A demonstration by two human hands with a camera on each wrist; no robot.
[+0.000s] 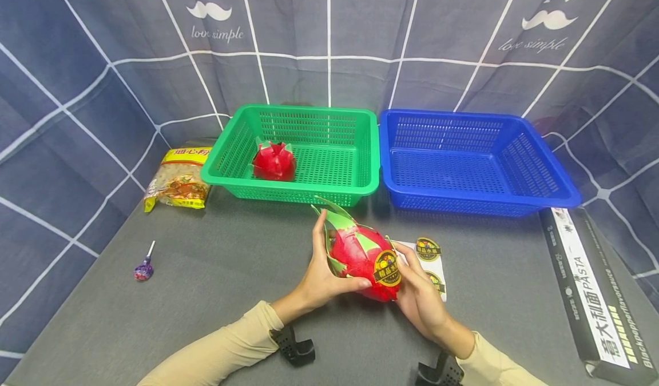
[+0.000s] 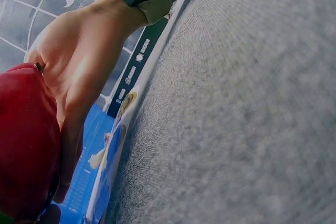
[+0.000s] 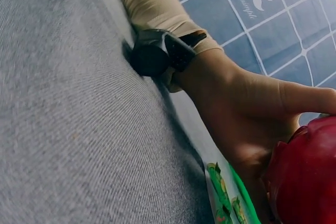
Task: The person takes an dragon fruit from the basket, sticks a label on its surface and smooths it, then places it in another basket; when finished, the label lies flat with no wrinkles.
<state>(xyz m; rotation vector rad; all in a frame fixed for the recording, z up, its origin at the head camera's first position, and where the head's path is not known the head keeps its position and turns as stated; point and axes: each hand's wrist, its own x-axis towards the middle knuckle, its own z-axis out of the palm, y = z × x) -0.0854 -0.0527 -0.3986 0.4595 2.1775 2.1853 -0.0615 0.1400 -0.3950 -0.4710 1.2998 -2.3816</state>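
Note:
A red dragon fruit (image 1: 355,251) with green leafy tips is held between both hands over the grey table, its leafy end pointing up and left. My left hand (image 1: 321,274) grips its left side, thumb across the front and fingers behind. On the right side my right hand (image 1: 419,294) holds the fruit, its fingers partly hidden. A round black-and-gold sticker (image 1: 387,268) lies on the fruit's lower right face. Partly behind the right hand is a white sticker sheet (image 1: 407,246) with similar round stickers. In the left wrist view the fruit (image 2: 26,145) shows against the right palm.
A green basket (image 1: 288,189) at the back contains another dragon fruit (image 1: 275,163). Beside it stands a blue basket (image 1: 479,201). A food packet (image 1: 177,180) and a lollipop (image 1: 144,270) lie at left; a long pasta box (image 1: 592,289) lies at right.

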